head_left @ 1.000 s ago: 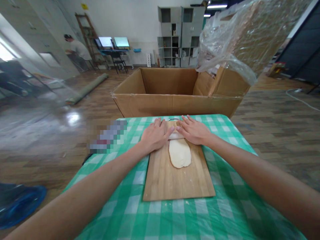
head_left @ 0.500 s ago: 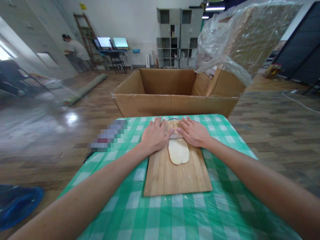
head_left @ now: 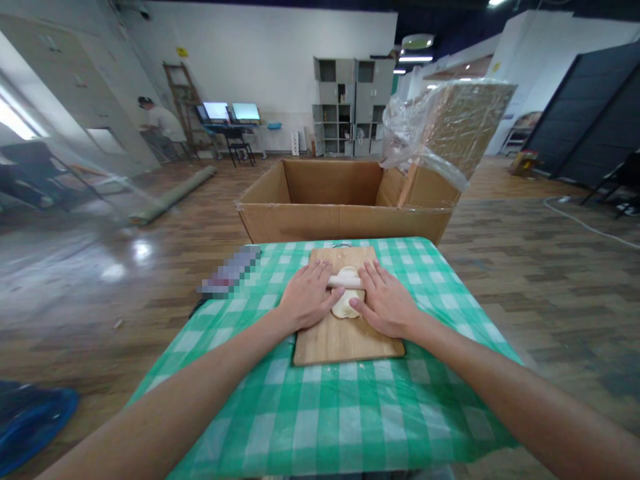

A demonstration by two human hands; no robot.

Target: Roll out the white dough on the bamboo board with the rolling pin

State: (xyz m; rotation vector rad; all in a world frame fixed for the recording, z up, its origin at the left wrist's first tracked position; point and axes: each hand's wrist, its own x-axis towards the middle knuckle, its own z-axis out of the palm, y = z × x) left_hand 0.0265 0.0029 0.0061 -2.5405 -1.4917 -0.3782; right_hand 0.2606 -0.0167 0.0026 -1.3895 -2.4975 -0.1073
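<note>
Dough (head_left: 345,307) lies flat on a wooden board (head_left: 350,341) in the head view, a pale, roughly oval sheet just above the board's middle. Taking it as the centre of a clock face, a light rolling pin (head_left: 346,283) crosses it from nine to three, and dough shows on both sides of the pin. At nine o'clock the left hand (head_left: 307,297) rests on one end of the pin, fingers straight and pointing away. At three o'clock the right hand (head_left: 390,301) rests on the other end in the same way. Neither hand is clenched; both lie flattened on the pin, thumbs angled inward over the dough.

Beyond the board's far edge, at twelve, is a metal handle (head_left: 343,246). Under the board spreads a green-and-white checked tablecloth (head_left: 350,417). Between nine and ten, at the table's edge, sits an item (head_left: 233,270) blurred into blocks, so any print on it is unreadable. Past the table, at twelve, stands a cardboard box (head_left: 345,223). Toward eleven, two screens (head_left: 216,111) are lit, but their content cannot be made out. Between ten and eleven, a yellow sign (head_left: 182,52) hangs on the wall, too small to read.
</note>
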